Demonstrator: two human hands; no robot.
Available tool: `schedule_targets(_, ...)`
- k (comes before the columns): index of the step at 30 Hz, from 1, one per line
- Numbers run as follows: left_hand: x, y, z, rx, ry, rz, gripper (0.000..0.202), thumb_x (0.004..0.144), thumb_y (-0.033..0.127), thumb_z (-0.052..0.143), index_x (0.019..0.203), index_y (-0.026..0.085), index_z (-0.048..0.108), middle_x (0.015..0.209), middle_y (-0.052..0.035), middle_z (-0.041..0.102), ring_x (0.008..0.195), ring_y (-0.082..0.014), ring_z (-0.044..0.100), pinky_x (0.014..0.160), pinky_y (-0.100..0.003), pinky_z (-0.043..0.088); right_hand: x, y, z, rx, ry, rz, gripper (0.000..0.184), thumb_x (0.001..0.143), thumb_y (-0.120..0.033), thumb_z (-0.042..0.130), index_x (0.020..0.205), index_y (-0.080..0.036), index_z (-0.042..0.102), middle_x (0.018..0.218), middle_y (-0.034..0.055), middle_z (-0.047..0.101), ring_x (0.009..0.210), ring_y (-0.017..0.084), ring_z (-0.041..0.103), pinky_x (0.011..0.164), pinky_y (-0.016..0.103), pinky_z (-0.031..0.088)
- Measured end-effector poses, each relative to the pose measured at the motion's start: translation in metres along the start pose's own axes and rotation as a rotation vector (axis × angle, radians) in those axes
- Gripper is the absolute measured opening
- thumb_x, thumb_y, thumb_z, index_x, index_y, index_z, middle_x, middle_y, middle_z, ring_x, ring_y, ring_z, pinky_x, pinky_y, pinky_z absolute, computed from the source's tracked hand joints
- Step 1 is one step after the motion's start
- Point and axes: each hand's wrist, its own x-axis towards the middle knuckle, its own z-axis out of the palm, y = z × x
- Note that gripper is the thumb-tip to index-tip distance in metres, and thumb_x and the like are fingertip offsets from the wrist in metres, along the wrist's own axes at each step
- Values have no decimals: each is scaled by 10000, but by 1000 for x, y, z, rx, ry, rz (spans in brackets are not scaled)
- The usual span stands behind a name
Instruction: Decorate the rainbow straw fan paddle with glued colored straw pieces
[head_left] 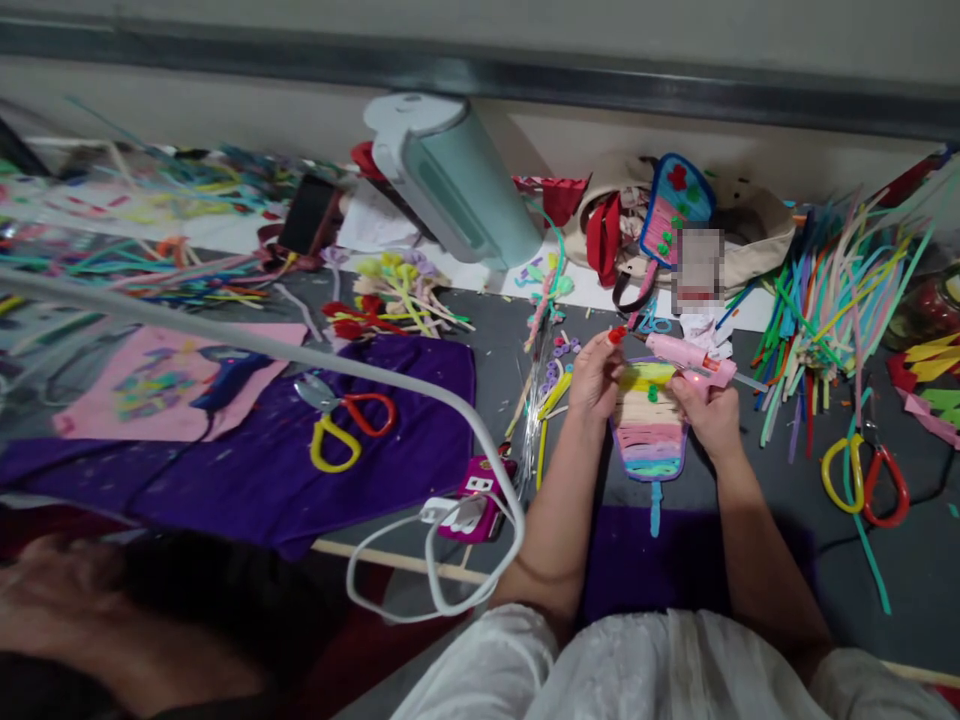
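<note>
My left hand [595, 378] pinches a small red piece [616, 335] between its fingertips; its exact kind is too small to make out. In my right hand [711, 418] a pink hot glue gun [679, 352] is gripped by its handle, the nozzle pointing left towards the red piece. Below both hands lies a popsicle-shaped craft [649, 440] of striped pipe cleaners in yellow, cream, pink and blue. It has a purple outline, a blue stick [655, 510] and a small green bit [652, 392] near its top.
Right of my hands stand bundled pipe cleaners [817, 310] and scissors [862, 480]. A teal jug [465, 190] is at the back. Across the left runs a white cable [300, 350] to a magenta power socket [476, 500]. Another person's arm [97, 630] is at lower left.
</note>
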Motion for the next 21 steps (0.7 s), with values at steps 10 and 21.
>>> schedule_targets(10,-1,0,0,-2,-18,-11,337,527,225,940,752,158,698,600,47,572,498,-21,411,417,-129,262,-2,-9,1,-17,-85,-15,318,742,-517,730,750,-199,736,541,13,631,681,219,682,623,298,554)
schedule_targets(21,-3,1,2,38,-26,0,303,591,220,910,749,158,659,578,66,494,496,-28,397,428,-146,251,-2,-10,2,-37,-108,-32,314,760,-519,700,708,-210,679,499,-33,532,534,153,543,550,273,470)
